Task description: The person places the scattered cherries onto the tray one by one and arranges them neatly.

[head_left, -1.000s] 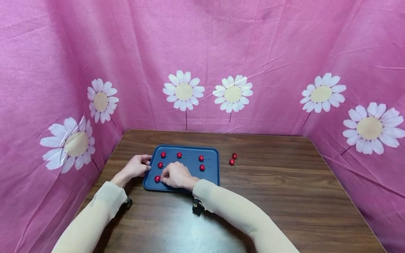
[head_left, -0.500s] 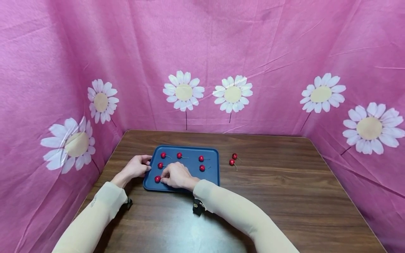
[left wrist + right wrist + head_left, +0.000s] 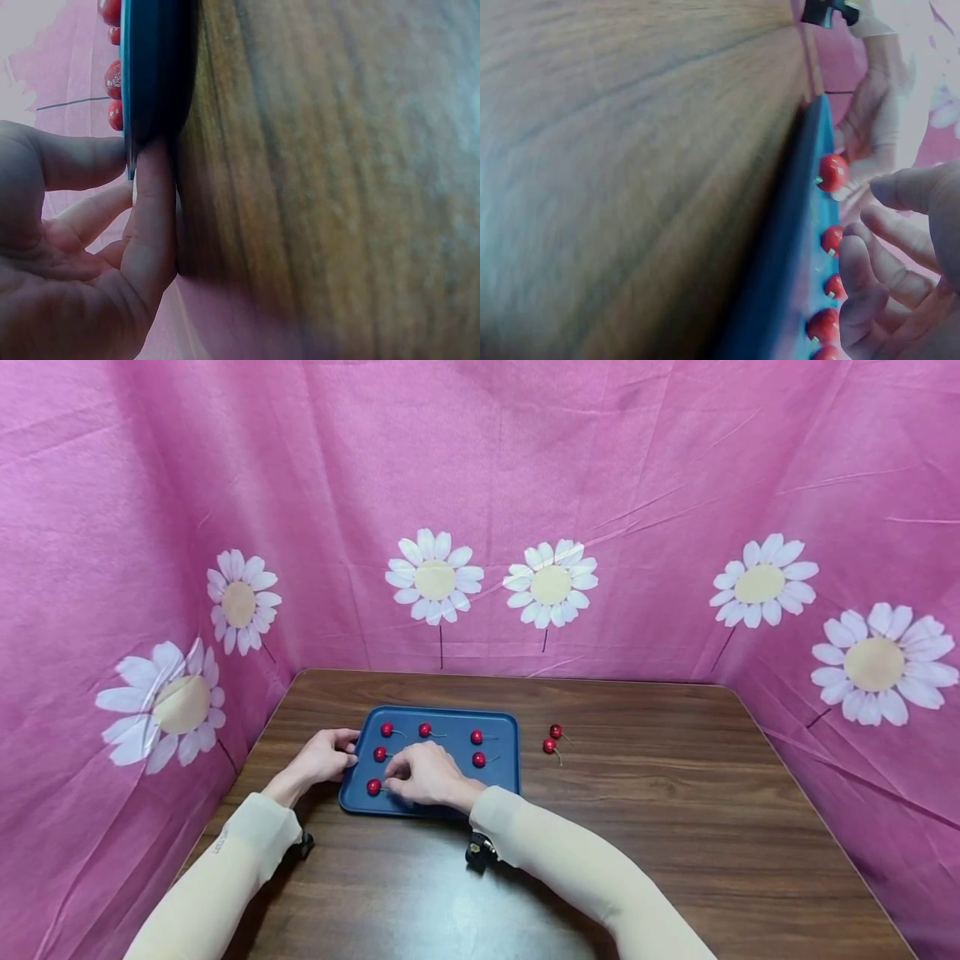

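Observation:
A blue tray lies on the wooden table with several red cherries on it, stems attached. At its left edge my left hand grips the rim, thumb above and a finger underneath, as the left wrist view confirms. My right hand hovers over the tray's middle, just right of the front-left cherry. In the right wrist view its thumb and fingers are apart with nothing between them, beside the nearest cherry. The right hand hides part of the tray.
Two more cherries, one behind and one in front, lie on the table right of the tray. A pink curtain with printed daisies surrounds the table's back and sides.
My right hand has let go of the front-left cherry's stem and drawn slightly to the right. The cherry stays in place; my left hand has not moved.

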A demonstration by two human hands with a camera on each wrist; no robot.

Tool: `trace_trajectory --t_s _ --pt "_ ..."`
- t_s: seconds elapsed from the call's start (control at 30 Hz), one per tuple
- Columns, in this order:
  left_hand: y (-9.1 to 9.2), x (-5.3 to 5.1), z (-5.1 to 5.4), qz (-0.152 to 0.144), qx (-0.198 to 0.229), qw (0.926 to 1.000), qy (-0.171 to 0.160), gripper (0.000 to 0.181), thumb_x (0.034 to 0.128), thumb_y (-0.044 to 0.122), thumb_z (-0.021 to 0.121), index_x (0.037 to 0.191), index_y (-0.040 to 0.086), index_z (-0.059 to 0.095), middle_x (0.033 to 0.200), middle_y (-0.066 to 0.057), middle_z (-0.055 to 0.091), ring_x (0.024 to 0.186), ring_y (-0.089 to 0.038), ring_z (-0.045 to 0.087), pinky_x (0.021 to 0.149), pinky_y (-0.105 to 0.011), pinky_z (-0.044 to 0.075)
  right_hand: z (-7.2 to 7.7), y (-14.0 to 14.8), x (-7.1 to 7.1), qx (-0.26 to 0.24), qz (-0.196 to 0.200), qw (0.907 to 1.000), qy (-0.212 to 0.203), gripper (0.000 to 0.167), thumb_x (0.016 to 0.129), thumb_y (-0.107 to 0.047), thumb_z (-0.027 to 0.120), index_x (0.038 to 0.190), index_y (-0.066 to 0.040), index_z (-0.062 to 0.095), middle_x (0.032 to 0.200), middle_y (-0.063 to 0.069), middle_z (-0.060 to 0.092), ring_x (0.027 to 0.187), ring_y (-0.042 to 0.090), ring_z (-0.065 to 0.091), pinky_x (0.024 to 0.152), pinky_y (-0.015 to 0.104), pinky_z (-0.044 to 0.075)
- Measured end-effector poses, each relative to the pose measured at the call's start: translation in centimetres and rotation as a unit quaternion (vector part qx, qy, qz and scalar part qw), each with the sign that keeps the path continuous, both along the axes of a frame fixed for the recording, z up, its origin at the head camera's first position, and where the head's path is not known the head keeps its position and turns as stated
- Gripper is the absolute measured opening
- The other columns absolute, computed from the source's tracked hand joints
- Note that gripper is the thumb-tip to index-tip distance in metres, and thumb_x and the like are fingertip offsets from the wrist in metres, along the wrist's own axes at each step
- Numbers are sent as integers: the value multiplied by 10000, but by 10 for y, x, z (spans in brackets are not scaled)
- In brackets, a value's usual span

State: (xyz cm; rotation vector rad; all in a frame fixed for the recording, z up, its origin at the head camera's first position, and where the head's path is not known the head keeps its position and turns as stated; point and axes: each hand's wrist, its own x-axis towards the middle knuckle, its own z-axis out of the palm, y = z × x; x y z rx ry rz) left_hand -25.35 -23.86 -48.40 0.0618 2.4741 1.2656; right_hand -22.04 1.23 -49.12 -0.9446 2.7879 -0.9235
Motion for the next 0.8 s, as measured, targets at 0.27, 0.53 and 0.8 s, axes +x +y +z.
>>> trace_trajectory --t_s 0.27,0.53,0.8 --pt "1 1 1 -16 -17 10000 18 616 1021 -31 646 1620 -79 512 1212 -199 615 1016 -216 670 827 -429 696 19 33 4 -504 201 9984 -138 179 1028 -248 808 1152 -146 887 1062 -29 867 759 -4 655 716 181 530" --pt "-1 -1 1 -20 -21 10000 -2 620 1025 -23 652 1625 -74 507 1218 -192 607 1029 -222 664 812 -419 686 34 75 7 -685 -30 9976 -11 207 1033 -219 808 1186 -95 872 1092 23 866 737 68 666 677 200 529" --pt "-1 -2 -1 -63 4 10000 -14 624 1025 -30 649 1627 -88 494 1214 -197 601 1049 -238 662 825 -431 692 29 129 -1 -743 -296 9965 250 178 997 -178 834 1133 -71 876 1037 42 859 754 43 653 677 199 536"
